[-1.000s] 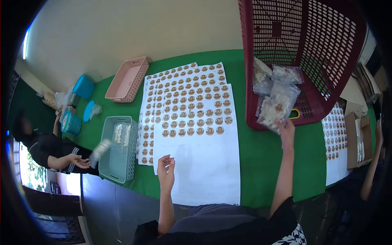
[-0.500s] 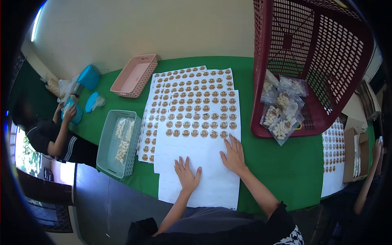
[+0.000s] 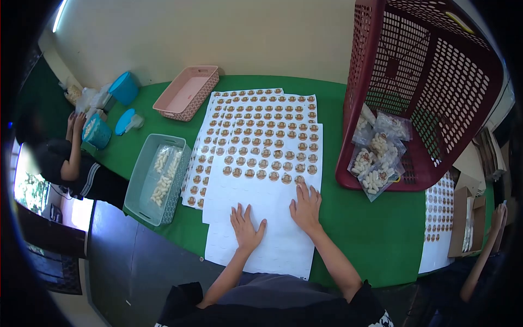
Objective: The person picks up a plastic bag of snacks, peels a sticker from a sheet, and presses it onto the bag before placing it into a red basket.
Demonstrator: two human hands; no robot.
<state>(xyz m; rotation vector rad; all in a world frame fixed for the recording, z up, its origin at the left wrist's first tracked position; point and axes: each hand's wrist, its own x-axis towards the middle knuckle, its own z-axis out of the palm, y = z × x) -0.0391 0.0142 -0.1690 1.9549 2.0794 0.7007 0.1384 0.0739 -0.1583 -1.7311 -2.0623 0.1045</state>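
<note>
Sticker sheet (image 3: 261,180) lies flat on the green table (image 3: 370,229), long axis running from the person toward the wall, its printed rows at the far end. Left hand (image 3: 245,229) and right hand (image 3: 306,208) rest on its blank near part, fingers spread, palms down, gripping nothing.

Green tablecloth (image 3: 376,234); white sticker sheet (image 3: 267,218), brown round stickers (image 3: 261,174); maroon basket (image 3: 436,82); pink tray (image 3: 188,92).

Sticker sheets (image 3: 261,147) are lying mid-table (image 3: 376,229), a tray (image 3: 155,180) sitting to their left, a tipped basket (image 3: 425,92) standing right.
</note>
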